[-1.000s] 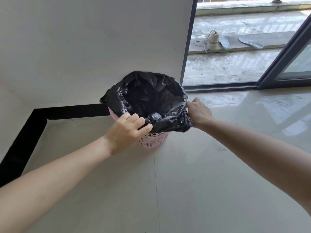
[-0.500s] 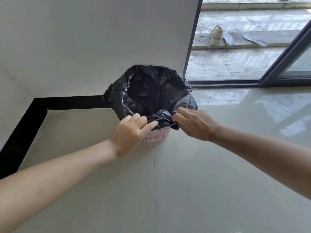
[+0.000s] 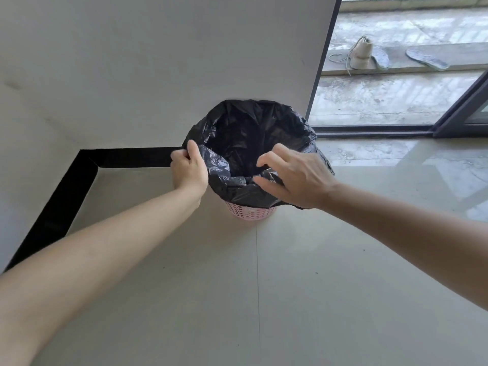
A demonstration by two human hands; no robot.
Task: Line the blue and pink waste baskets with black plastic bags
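Black crinkled plastic bag (image 3: pixel 250 133) folded over pink perforated plastic waste basket (image 3: pixel 249 213) at frame centre, left hand (image 3: pixel 188 169) gripping its left edge, right hand (image 3: pixel 295 175) pinching the near edge, white wall (image 3: pixel 158 62) behind, beige sneaker (image 3: pixel 360 54) upper right, both forearms outstretched.

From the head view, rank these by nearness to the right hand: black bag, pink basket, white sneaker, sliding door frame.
1. black bag: touching the right hand at the near rim.
2. pink basket: just below the hand, under the bag's overhang.
3. sliding door frame: its bottom rail lies beyond the hand, to the right.
4. white sneaker: outside, past the door, on the ledge.
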